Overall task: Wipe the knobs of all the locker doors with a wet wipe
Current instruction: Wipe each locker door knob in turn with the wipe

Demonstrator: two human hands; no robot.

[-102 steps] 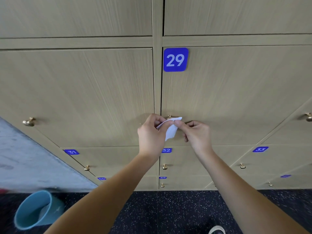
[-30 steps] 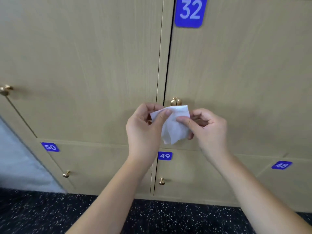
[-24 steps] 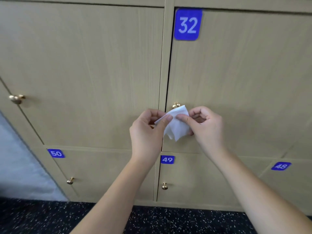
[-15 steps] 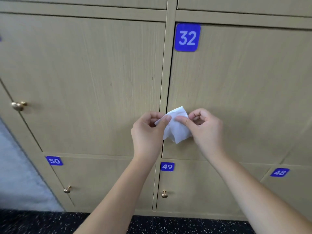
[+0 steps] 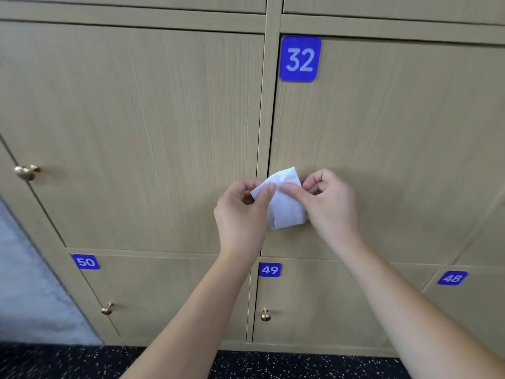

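Change: since half a second ago both hands and the wipe sit slightly higher against door 32 (image 5: 396, 149), whose knob the wipe now hides (it showed just above the wipe a little earlier).
Wipe: white wet wipe (image 5: 285, 206), folded, held between the two hands, its lower part hanging below the fingertips.
Left hand: left hand (image 5: 240, 214) pinches the wipe's left edge, thumb in front, fingers curled behind.
Right hand: right hand (image 5: 328, 206) pinches the right edge, thumb on the front, fingers curled.
Other knobs: brass knob (image 5: 25, 172) far left of the fingers; knob under 50 (image 5: 107, 309) and knob under 49 (image 5: 265, 315) below them.
Floor: dark speckled floor (image 5: 287, 365) lowest.
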